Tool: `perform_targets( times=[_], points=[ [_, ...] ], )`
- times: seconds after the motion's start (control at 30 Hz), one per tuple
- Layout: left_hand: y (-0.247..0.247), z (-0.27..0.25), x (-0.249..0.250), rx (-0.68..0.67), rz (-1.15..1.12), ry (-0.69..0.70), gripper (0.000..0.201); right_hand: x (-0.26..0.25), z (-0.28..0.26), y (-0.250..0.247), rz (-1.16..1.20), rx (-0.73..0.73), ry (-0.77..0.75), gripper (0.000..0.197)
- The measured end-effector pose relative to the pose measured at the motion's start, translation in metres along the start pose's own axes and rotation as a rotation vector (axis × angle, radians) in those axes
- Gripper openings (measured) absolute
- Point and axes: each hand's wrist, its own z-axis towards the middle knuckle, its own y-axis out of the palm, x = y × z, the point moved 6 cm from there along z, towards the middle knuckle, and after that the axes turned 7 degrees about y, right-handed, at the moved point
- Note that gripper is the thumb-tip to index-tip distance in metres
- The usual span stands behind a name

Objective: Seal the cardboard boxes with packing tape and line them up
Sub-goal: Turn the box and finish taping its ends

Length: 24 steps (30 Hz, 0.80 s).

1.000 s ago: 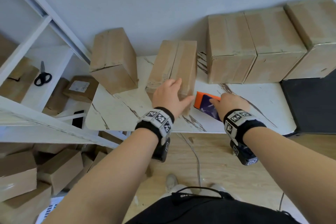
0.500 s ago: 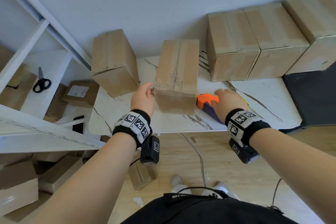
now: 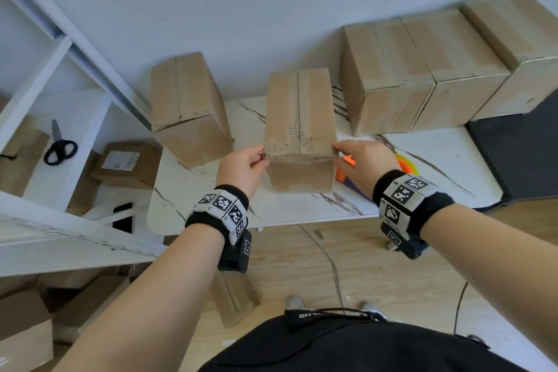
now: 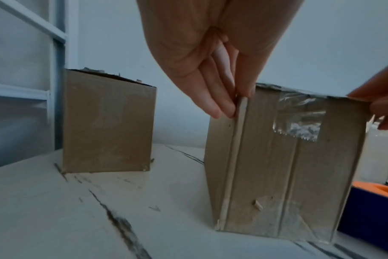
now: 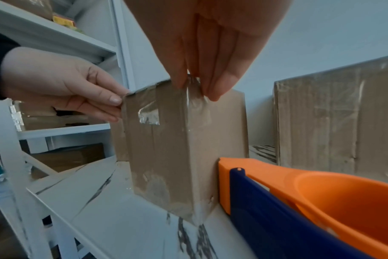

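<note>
A narrow cardboard box [image 3: 300,118] [image 4: 277,166] [image 5: 171,149] stands in the middle of the marble-pattern table [image 3: 437,166], clear tape over its near top edge. My left hand [image 3: 262,157] [image 4: 233,105] pinches its near left top corner. My right hand [image 3: 338,151] [image 5: 195,89] pinches the near right top corner. An orange and blue tape dispenser [image 3: 347,160] [image 5: 299,192] lies just right of the box, partly behind my right wrist. Another box [image 3: 187,109] [image 4: 106,122] stands to the left. Three boxes [image 3: 389,78] stand side by side at the back right.
Black scissors [image 3: 59,145] lie on the white shelf unit [image 3: 75,235] at left, which also holds more boxes. Several boxes sit on the wooden floor under the table's near edge. A black block [image 3: 519,160] adjoins the table's right end.
The middle box has been turned square to me. My left hand slid from its near end to the left corner. My right hand left the tape dispenser and took the right corner.
</note>
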Motion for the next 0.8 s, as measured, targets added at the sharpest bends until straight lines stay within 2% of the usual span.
perform_targets(
  times=[0.2,0.33,0.43,0.53,0.6,0.67,0.8],
  points=[
    [0.0,0.007,-0.005,0.066,0.054,0.021,0.034,-0.005,0.002,0.007,-0.088,0.084,-0.006,0.031],
    [0.002,0.008,-0.005,0.067,0.101,0.026,0.038,-0.011,-0.001,0.007,-0.088,0.129,-0.037,0.028],
    [0.002,0.009,-0.006,0.011,0.055,0.013,0.049,-0.008,-0.003,0.007,-0.039,0.121,-0.006,0.031],
    [-0.003,0.006,-0.006,-0.068,-0.022,0.036,0.059,-0.004,-0.01,0.008,0.052,0.07,0.038,0.044],
    [-0.007,0.003,-0.004,-0.087,0.002,0.096,0.051,-0.003,-0.013,0.007,0.117,0.076,0.063,0.046],
    [-0.009,0.004,-0.001,-0.081,0.059,0.171,0.042,-0.003,-0.011,0.006,0.201,0.125,0.09,0.04],
    [-0.007,0.011,-0.002,-0.091,0.098,0.187,0.042,-0.002,-0.002,0.009,0.147,0.145,0.102,0.037]
  ],
)
